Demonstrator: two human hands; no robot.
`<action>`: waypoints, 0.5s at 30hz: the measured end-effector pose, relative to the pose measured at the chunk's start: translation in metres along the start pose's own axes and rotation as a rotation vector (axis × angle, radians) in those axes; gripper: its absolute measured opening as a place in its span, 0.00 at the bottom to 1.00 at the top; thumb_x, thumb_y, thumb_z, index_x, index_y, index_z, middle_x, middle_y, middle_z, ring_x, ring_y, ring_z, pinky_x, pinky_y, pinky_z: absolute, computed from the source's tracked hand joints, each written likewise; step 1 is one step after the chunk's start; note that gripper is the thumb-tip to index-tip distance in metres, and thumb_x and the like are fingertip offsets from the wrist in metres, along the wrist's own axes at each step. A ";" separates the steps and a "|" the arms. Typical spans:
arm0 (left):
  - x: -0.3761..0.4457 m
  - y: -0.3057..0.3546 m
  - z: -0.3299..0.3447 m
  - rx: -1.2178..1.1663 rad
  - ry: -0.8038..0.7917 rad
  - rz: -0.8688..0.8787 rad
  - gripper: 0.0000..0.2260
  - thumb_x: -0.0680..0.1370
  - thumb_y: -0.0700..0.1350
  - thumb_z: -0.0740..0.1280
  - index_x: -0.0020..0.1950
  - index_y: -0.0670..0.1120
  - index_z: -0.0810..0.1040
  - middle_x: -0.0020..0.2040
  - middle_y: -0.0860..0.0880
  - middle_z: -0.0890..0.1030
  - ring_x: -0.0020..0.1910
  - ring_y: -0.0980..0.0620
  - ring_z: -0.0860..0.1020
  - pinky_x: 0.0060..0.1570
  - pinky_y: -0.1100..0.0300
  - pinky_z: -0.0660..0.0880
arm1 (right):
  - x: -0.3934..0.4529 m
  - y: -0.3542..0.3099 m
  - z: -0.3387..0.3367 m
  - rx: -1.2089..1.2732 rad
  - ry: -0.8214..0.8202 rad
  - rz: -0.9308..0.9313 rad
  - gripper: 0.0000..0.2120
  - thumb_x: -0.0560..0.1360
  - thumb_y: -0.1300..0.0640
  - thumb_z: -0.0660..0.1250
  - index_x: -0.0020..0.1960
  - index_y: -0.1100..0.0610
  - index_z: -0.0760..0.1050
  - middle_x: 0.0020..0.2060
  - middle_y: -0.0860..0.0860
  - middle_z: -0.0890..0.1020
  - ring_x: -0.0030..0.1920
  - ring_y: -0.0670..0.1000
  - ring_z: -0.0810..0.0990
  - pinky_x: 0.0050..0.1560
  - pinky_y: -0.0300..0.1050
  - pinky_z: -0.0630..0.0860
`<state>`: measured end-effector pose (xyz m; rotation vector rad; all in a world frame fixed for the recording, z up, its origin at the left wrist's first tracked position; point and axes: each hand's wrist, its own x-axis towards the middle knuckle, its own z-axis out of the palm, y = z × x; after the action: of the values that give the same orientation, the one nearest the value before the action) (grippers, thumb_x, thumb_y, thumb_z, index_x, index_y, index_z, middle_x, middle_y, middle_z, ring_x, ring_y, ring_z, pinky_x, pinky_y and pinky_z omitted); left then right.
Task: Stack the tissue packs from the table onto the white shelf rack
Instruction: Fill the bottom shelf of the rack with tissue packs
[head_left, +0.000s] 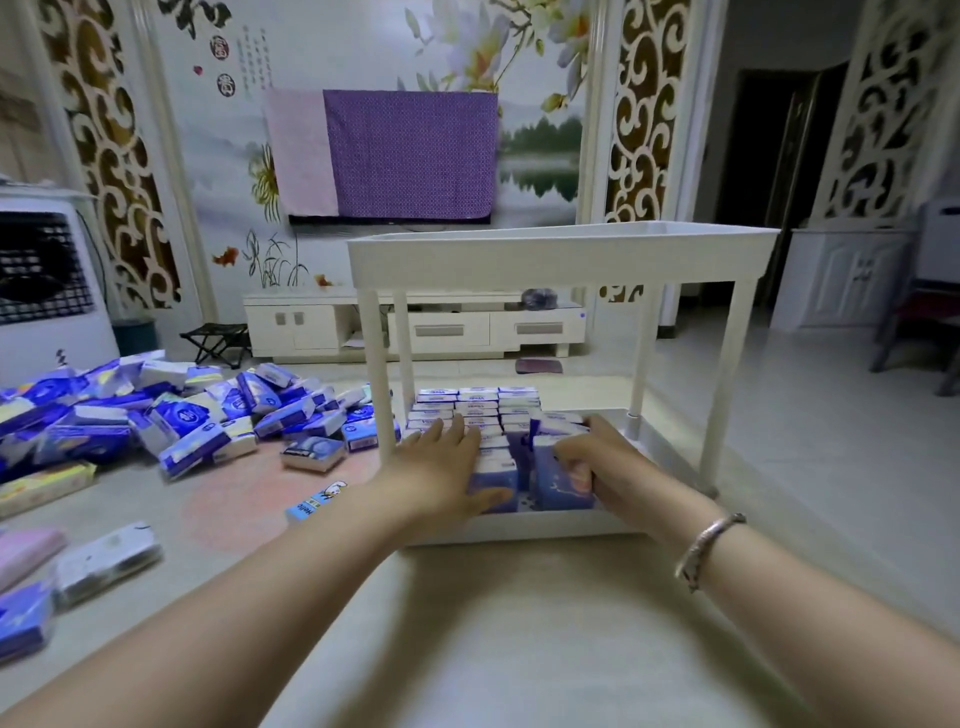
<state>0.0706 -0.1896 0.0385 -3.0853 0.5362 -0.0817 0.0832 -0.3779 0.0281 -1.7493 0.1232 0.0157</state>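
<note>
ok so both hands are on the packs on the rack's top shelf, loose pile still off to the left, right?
Not quite. In the head view the left hand and right hand are on tissue packs on the bottom shelf of the white rack, not the top one. The left lies flat; the right curls round a pack. The loose pile is off to the left, as you say.

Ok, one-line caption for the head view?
Both hands, left hand and right hand, press tissue packs onto the white shelf rack's bottom tier.
</note>
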 end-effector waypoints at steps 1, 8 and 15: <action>0.000 0.000 0.003 -0.001 -0.003 0.004 0.37 0.78 0.64 0.55 0.79 0.47 0.45 0.79 0.47 0.43 0.78 0.47 0.46 0.74 0.50 0.50 | 0.002 0.002 0.003 -0.032 -0.009 0.017 0.23 0.69 0.66 0.64 0.63 0.58 0.65 0.44 0.57 0.79 0.41 0.54 0.79 0.38 0.47 0.75; -0.001 -0.001 0.009 -0.004 0.048 0.030 0.35 0.80 0.60 0.55 0.79 0.45 0.45 0.79 0.47 0.45 0.78 0.47 0.46 0.75 0.52 0.50 | -0.011 -0.011 0.013 -0.450 -0.131 0.024 0.36 0.73 0.69 0.57 0.76 0.49 0.51 0.46 0.51 0.73 0.43 0.49 0.73 0.35 0.38 0.71; 0.000 -0.002 0.009 0.001 0.029 0.038 0.34 0.80 0.60 0.55 0.79 0.44 0.45 0.79 0.46 0.44 0.78 0.47 0.45 0.75 0.52 0.48 | -0.029 -0.030 0.013 -0.750 -0.183 0.031 0.35 0.73 0.62 0.61 0.76 0.50 0.49 0.42 0.51 0.78 0.38 0.47 0.75 0.27 0.29 0.69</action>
<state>0.0721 -0.1881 0.0296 -3.0755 0.5955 -0.1273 0.0576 -0.3573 0.0577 -2.4824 0.0052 0.2738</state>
